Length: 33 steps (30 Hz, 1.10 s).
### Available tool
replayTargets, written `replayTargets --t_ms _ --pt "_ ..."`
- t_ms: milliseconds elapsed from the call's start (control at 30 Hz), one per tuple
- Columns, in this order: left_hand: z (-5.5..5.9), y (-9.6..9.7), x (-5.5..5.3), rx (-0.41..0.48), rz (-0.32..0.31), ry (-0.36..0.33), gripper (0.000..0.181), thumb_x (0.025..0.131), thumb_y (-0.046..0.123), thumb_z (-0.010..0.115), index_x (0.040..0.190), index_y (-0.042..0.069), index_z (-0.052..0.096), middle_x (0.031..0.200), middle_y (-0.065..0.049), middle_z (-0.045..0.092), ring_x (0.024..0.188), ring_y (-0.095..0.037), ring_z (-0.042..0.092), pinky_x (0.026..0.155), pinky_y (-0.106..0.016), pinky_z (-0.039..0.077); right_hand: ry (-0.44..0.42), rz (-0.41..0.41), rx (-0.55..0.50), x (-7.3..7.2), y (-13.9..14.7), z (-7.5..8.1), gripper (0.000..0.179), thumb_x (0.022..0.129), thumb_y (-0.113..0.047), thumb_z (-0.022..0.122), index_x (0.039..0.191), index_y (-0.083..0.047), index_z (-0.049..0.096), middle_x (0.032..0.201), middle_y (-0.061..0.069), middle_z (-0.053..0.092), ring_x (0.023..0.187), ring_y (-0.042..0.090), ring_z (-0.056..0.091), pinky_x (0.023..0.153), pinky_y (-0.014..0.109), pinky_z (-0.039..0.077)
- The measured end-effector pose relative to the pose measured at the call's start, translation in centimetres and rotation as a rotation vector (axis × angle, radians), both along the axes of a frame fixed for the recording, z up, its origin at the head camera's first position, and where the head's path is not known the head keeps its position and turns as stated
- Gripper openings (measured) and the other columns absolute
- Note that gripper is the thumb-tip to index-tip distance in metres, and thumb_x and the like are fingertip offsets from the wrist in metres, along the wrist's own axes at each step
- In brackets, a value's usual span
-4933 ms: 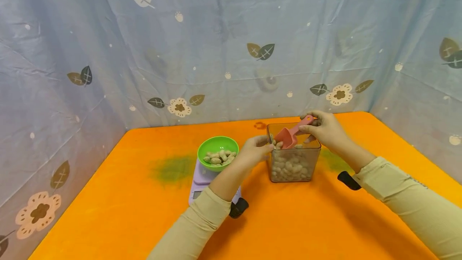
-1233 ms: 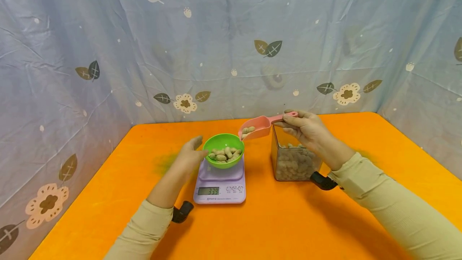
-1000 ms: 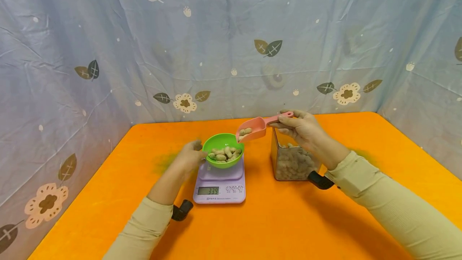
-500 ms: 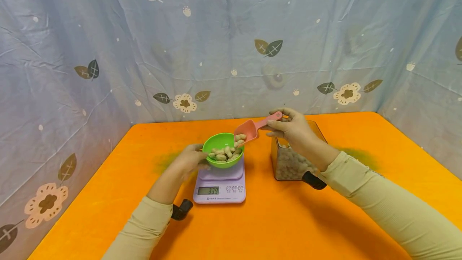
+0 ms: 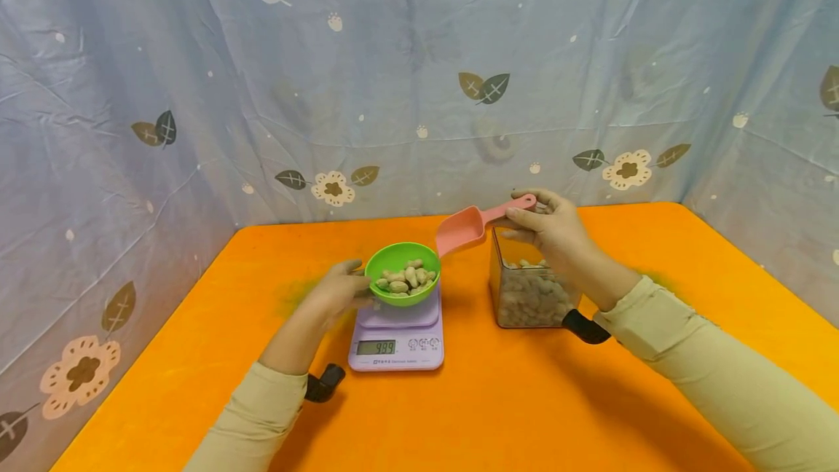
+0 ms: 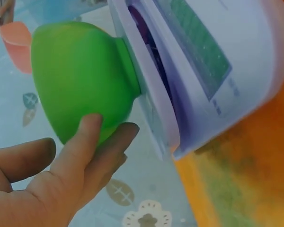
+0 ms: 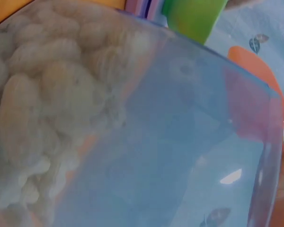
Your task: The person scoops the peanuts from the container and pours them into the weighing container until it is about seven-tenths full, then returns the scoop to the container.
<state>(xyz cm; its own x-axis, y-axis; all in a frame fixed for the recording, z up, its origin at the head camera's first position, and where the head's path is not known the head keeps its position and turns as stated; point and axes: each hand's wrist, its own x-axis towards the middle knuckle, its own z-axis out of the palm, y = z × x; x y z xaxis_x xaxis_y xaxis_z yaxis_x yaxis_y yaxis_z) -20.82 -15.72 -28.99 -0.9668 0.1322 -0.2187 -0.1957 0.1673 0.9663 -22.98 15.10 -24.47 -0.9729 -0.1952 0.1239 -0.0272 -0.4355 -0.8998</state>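
My right hand [image 5: 553, 228] holds a pink scoop [image 5: 462, 229] by its handle, with its lip at the right rim of a green bowl [image 5: 387, 261]. No peanuts show in the scoop. Peanuts [image 5: 409, 277] lie heaped in the bowl, which stands on a lilac kitchen scale [image 5: 400, 319] with a lit display. At the bowl's left side is my left hand [image 5: 334, 293], its fingers extended. In the left wrist view those fingertips [image 6: 92, 124] lie against or just before the bowl's outer wall; contact is hard to tell.
A clear square container [image 5: 496, 275] of peanuts stands right of the scale, below my right forearm. Its wall fills much of the right wrist view. Patterned curtains [image 5: 393, 93] enclose the orange tabletop [image 5: 459, 414] at the back and sides.
The scoop went from the container to the bowl, tipped, then rose slightly right, its peanuts now gone from it. My left hand moved from the container to the bowl. The display's digits changed.
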Motion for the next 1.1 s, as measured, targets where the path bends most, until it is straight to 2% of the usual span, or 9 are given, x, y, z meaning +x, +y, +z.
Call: replayTargets --t_ms 200,300,400,600,800,1100 --pt "0.7 -0.5 0.6 -0.029 0.012 0.048 0.067 0.096 -0.004 0.041 0.148 -0.016 0.0 0.151 -0.038 0.015 0.134 -0.05 0.03 0.111 -0.054 0.032 0.002 0.017 -0.1 0.3 1.7 0.5 0.028 0.094 0.008 0.054 0.117 0.004 0.039 0.091 0.013 0.07 0.079 0.021 0.072 0.066 0.027 0.061" --pt "1.2 -0.6 1.1 -0.048 0.049 0.08 0.065 0.097 -0.002 0.039 0.148 -0.015 0.001 0.153 -0.036 0.014 0.139 -0.047 0.023 0.115 -0.053 0.027 0.008 0.02 -0.131 0.6 2.7 0.7 0.032 0.093 0.009 0.056 0.119 0.004 0.038 0.092 0.014 0.07 0.08 0.023 0.072 0.064 0.027 0.061" --pt "1.6 -0.7 1.5 -0.029 0.095 0.108 0.063 0.1 0.0 0.039 0.149 -0.013 0.001 0.154 -0.034 0.015 0.141 -0.045 0.019 0.117 -0.051 0.023 0.017 0.027 -0.148 0.8 3.6 0.8 0.035 0.092 0.008 0.057 0.121 0.003 0.037 0.094 0.015 0.07 0.081 0.023 0.072 0.064 0.027 0.061" --pt "2.2 -0.7 1.7 0.042 0.116 0.149 0.063 0.1 0.0 0.039 0.151 -0.011 0.003 0.155 -0.031 0.017 0.142 -0.042 0.02 0.117 -0.05 0.024 0.053 0.022 -0.154 1.1 5.5 0.6 0.036 0.094 0.007 0.056 0.123 0.003 0.035 0.097 0.016 0.069 0.083 0.024 0.072 0.065 0.027 0.06" --pt "2.6 -0.2 1.7 0.042 0.104 0.158 0.061 0.102 0.002 0.041 0.152 -0.008 0.008 0.156 -0.026 0.02 0.143 -0.037 0.023 0.116 -0.047 0.027 0.041 0.016 -0.177 1.2 7.2 0.3 0.037 0.094 0.008 0.055 0.123 0.003 0.033 0.098 0.017 0.069 0.085 0.025 0.072 0.068 0.03 0.061" --pt "2.9 1.0 1.8 0.058 0.069 0.183 0.059 0.101 0.002 0.042 0.152 -0.008 0.012 0.155 -0.026 0.022 0.141 -0.039 0.026 0.115 -0.047 0.03 0.054 -0.001 -0.161 1.3 9.4 0.0 0.04 0.094 0.009 0.053 0.128 -0.001 0.034 0.098 0.016 0.069 0.084 0.026 0.072 0.065 0.03 0.061"
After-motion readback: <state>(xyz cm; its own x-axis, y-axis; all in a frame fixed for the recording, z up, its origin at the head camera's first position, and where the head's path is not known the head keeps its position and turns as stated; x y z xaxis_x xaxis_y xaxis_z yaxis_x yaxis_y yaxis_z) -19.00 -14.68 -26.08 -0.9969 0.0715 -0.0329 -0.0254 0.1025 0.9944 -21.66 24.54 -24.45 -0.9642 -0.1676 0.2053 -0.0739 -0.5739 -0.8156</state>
